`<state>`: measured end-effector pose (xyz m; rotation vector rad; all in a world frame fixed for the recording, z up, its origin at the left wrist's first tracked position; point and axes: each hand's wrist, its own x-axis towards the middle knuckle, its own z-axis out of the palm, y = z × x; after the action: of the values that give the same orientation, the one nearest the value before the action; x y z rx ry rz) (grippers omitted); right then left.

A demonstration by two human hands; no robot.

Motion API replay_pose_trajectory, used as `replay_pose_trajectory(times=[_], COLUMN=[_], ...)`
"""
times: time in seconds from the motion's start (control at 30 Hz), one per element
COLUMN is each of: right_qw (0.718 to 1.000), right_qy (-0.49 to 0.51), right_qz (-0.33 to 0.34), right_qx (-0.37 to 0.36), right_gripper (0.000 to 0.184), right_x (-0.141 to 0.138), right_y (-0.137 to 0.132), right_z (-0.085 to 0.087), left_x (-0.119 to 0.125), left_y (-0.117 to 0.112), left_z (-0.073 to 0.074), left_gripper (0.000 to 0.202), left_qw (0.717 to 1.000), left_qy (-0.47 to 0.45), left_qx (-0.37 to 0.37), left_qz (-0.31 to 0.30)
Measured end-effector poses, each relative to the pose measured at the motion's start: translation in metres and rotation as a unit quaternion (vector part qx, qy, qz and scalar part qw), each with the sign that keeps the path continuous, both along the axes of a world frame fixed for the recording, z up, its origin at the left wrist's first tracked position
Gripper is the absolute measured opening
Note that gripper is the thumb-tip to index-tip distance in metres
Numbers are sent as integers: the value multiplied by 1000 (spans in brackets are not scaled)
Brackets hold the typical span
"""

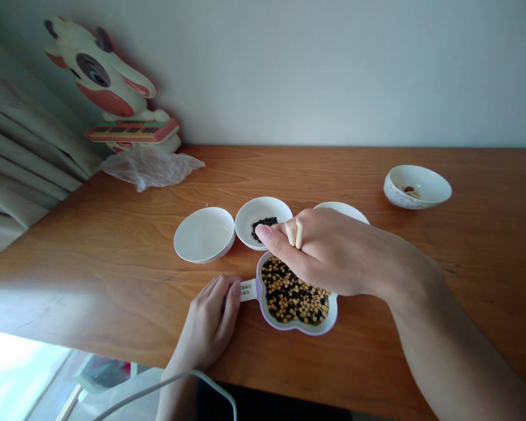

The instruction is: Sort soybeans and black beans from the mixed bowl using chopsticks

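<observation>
My left hand (213, 318) is closed around the labelled handle (248, 290) of a lobed white dish with a purple rim (298, 328). Mixed yellow and black beans (291, 298) cover the dish's bottom. Above the far side of the dish, my right hand (328, 245) is closed on two pale sticks (294, 233) that look like chopsticks; only their blunt ends show, and their tips are hidden. Its thumb overlaps a small white bowl (263, 206) holding black beans (265, 221). A second white bowl (204, 234) stands to the left, and a third (344, 209) is partly covered by my right hand.
Farther right stands a patterned white bowl (416, 187) with a few brownish bits inside. At the back left are a cow-shaped toy keyboard (131, 131) and a crumpled clear plastic bag (151, 166). A grey cable (170, 383) curves in front of my left forearm.
</observation>
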<state>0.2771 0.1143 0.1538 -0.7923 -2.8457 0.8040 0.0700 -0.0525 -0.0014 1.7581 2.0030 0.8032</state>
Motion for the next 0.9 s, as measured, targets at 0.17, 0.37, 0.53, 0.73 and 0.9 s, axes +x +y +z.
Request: replay_pose_trajectory(times=[0.17,0.37,0.53,0.73,0.9], right_qw=[1000,1000,999,998,997], right_qy=[-4,12,38,36,30], right_qz=[-7,-11,-4,-30,-64], right_qx=[-1,-22,-9,33,7], right_gripper=[66,69,62,53,55], right_x=[0,2,8,20,32], right_y=[1,4,10,18,21], right_z=[1,5,6,12,17], left_x=[0,0,0,1,2], left_y=[0,1,2,1,2], left_z=[0,1,1,3,4], left_gripper=[24,22,23,22,24], left_qw=[1000,1000,1000,1000,1000], left_qy=[-2,-6,-12,-4,-10], left_qx=[3,4,9,10,7], left_qz=[0,1,-3,2,-6])
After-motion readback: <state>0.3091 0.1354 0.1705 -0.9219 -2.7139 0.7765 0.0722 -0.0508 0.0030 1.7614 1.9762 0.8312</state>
